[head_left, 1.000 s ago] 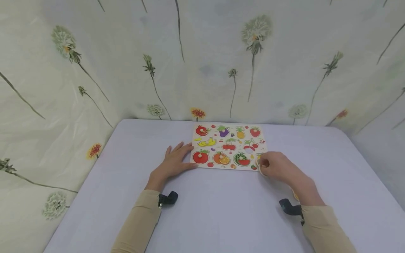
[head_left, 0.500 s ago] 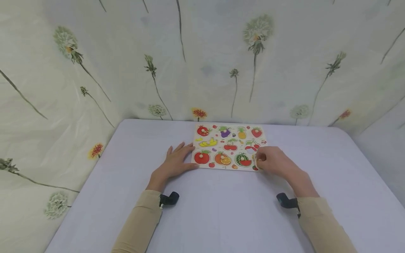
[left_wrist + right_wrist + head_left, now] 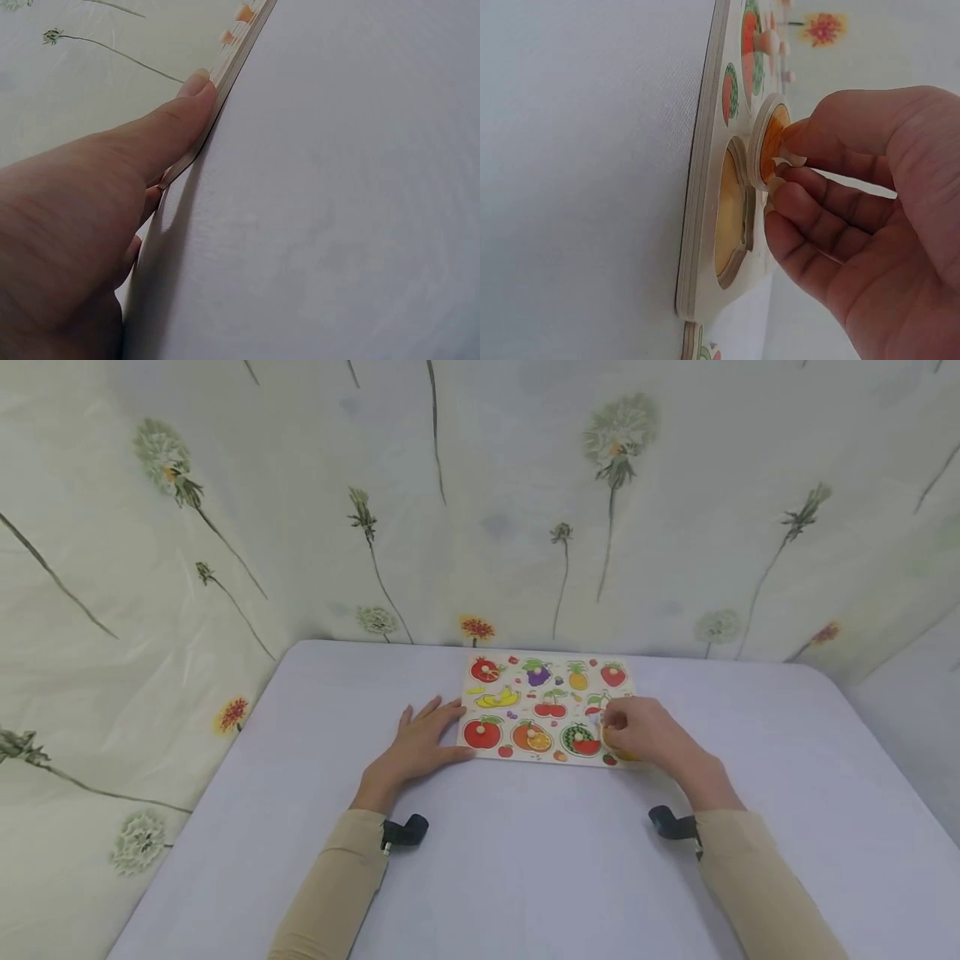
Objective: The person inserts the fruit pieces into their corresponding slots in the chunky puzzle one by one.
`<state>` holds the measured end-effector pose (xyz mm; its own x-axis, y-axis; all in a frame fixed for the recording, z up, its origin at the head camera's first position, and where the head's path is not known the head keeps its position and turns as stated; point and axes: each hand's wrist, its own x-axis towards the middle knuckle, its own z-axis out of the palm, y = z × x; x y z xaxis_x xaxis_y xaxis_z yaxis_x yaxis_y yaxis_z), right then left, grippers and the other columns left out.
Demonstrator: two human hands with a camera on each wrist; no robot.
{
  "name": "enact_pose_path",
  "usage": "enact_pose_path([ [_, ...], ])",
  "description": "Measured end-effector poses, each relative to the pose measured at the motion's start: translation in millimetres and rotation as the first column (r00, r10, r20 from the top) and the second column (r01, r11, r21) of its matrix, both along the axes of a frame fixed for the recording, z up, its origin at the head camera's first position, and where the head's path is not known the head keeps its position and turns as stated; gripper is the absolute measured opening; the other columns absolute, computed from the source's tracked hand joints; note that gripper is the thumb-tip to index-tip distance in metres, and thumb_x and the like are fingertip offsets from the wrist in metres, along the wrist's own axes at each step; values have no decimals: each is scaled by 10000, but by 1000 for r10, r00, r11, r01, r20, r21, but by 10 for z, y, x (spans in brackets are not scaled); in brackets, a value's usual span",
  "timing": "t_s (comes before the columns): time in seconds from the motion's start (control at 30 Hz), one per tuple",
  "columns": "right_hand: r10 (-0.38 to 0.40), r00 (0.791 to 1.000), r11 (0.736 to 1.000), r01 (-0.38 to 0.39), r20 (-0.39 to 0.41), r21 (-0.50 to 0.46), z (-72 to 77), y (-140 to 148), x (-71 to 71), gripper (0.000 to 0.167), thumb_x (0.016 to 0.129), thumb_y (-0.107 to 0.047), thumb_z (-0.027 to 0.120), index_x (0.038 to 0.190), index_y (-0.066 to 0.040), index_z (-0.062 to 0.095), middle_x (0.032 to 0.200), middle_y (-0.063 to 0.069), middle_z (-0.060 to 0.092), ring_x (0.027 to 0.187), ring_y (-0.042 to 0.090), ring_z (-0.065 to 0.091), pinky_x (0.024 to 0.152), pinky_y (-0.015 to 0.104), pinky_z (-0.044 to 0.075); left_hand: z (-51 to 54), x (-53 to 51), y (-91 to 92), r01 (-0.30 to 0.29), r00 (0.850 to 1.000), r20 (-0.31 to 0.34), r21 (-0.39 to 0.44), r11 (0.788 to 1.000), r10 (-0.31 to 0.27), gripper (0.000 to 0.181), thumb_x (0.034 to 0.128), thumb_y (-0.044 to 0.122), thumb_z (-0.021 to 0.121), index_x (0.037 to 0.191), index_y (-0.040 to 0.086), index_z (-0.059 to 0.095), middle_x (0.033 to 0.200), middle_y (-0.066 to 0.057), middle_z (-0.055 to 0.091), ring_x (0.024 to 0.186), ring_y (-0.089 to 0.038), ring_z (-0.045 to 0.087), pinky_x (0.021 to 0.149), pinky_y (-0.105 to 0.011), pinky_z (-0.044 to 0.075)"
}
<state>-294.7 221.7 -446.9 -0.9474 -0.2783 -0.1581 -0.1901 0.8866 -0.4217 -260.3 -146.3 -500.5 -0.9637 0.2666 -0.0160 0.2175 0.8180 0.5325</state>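
A wooden fruit puzzle board (image 3: 517, 758) with knobbed pieces lies on the table's far half. My right hand (image 3: 648, 731) is over its near right corner, thumb and fingertips pinching a round-edged orange puzzle piece (image 3: 771, 142). In the right wrist view this piece stands tilted just above the board, beside a yellow-bottomed recess (image 3: 729, 217). Fingers largely hide it in the head view. My left hand (image 3: 420, 743) rests at the board's left side with fingers spread, the thumb (image 3: 187, 105) lying on the near left corner.
A watermelon piece (image 3: 581, 740) sits in the board next to the right hand. Another puzzle piece (image 3: 699, 343) lies partly in view past the board's end in the right wrist view. A flowered cloth (image 3: 487, 527) hangs behind the white table (image 3: 525, 860).
My right hand has moved left and slightly away over the board's corner, carrying the orange piece. Yellow on the board now shows below the hand. The left hand keeps its place at the board.
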Motion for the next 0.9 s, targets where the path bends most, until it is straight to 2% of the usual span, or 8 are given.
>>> enact_pose_path([
  [0.13, -14, 999, 1000, 14, 30, -3, 1, -32, -53, 69, 898, -191, 651, 945, -148, 678, 923, 60, 629, 904, 236, 543, 695, 303, 464, -7, -4, 4, -4, 1000, 0, 1, 1000, 4, 821, 825, 582, 712, 1519, 277, 398, 1622, 96, 335, 1566, -197, 125, 1252, -577, -22],
  [0.33, -10, 1000, 1000, 10, 29, -1, -6, -60, -110, 81, 900, -186, 641, 958, -143, 676, 940, 65, 634, 901, 237, 544, 686, 293, 475, -14, -9, -2, 0, 1000, 3, 12, 1000, 0, 817, 828, 578, 713, 1518, 277, 397, 1624, 103, 329, 1567, -195, 123, 1254, -564, -28],
  [0.63, 7, 1000, 1000, -8, -29, -16, -34, -126, -187, 124, 915, -176, 625, 1015, -131, 684, 972, 73, 648, 934, 253, 543, 760, 334, 496, 3, -4, 5, -6, 1000, 5, -8, 1000, 6, 829, 828, 587, 706, 1528, 286, 381, 1626, 102, 325, 1567, -191, 120, 1255, -568, -20],
  [0.9, 5, 998, 999, -7, -58, -34, 15, -194, -309, 105, 925, -172, 616, 1003, -132, 675, 979, 73, 645, 955, 261, 537, 790, 348, 485, -5, -11, 5, -8, 1000, 3, -19, 1000, 8, 835, 825, 592, 704, 1531, 289, 376, 1626, 102, 326, 1567, -185, 118, 1256, -566, -25],
])
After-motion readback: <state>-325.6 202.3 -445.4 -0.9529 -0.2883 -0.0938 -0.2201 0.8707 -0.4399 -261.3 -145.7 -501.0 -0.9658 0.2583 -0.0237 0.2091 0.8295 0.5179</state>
